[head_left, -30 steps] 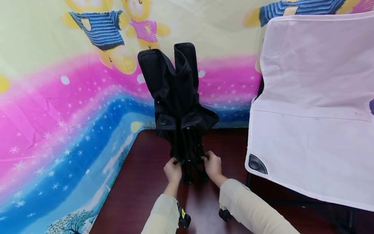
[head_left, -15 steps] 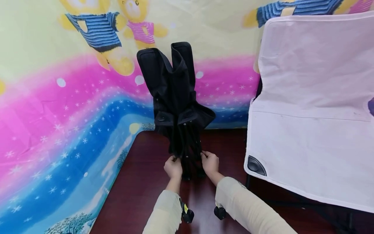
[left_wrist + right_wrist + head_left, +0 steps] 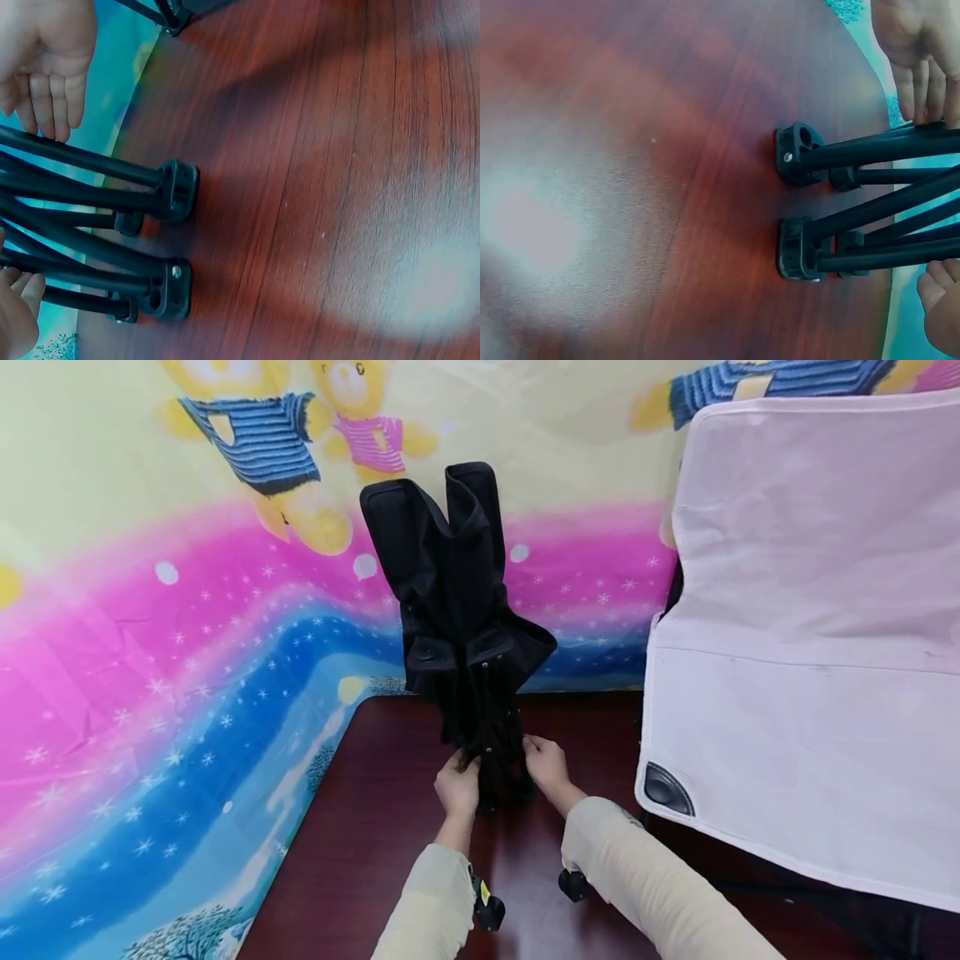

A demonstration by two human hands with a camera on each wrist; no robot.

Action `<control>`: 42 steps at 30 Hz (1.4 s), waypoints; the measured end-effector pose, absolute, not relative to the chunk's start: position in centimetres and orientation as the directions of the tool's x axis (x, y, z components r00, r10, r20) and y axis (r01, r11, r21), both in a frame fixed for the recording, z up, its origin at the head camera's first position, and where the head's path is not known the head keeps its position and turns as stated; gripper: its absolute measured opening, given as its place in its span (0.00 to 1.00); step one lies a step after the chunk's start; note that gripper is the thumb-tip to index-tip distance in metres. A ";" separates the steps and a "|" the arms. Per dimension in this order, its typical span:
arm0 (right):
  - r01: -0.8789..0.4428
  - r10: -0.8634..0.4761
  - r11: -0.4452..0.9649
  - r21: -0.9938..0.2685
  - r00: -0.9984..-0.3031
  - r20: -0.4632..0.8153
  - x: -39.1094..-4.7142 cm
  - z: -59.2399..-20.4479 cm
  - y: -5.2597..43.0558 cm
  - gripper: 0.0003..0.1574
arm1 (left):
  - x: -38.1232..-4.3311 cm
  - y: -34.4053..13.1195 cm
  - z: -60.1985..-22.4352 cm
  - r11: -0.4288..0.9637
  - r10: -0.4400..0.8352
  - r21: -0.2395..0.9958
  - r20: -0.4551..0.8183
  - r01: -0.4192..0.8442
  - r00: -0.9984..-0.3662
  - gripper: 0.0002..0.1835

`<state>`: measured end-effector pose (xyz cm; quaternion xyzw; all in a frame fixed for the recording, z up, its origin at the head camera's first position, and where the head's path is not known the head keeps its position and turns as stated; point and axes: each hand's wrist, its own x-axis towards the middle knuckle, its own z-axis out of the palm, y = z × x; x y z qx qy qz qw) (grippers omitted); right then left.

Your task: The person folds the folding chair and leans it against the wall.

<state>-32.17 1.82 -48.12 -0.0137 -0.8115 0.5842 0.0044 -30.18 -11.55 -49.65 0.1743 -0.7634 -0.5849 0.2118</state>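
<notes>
In the head view a folded black camping chair [image 3: 461,568] stands upright, fabric bunched above its tubular legs. My left hand [image 3: 457,785] holds the leg tubes from the left, low down. Opposite it, my right hand [image 3: 546,762] holds a tube on the right side. The left wrist view shows black legs [image 3: 97,195] ending in plastic feet on the table, with the right hand's fingers [image 3: 51,101] against the outer tube. In the right wrist view the left hand's fingers [image 3: 922,90] meet the opposite tube [image 3: 870,154]. The thumbs are partly hidden.
A dark red wooden table [image 3: 360,860] carries the chair. An unfolded white chair [image 3: 802,718] with a black corner patch stands close on the right. Behind hangs a colourful cloth [image 3: 225,693] printed with bears and snowflakes.
Both hands and the black chair have shifted slightly away from me across the table. The hands keep their hold on the legs, and the chair stays folded.
</notes>
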 end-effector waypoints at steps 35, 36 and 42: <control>0.155 -0.219 0.214 -0.964 -0.954 -0.202 -35.3 -47.5 1.4 0.27 | -37.5 -15.4 -55.8 0.573 -0.289 0.819 0.180 -0.020 -0.940 0.27; 0.157 -0.221 0.214 -0.964 -0.954 -0.204 -35.3 -47.5 1.4 0.27 | -37.0 -15.2 -54.9 0.562 -0.287 0.826 0.137 -0.050 -0.948 0.27; 0.147 -0.229 0.226 -0.963 -0.953 -0.199 -35.5 -47.7 1.5 0.27 | -33.9 -13.8 -49.7 0.513 -0.303 0.853 0.077 -0.095 -0.950 0.24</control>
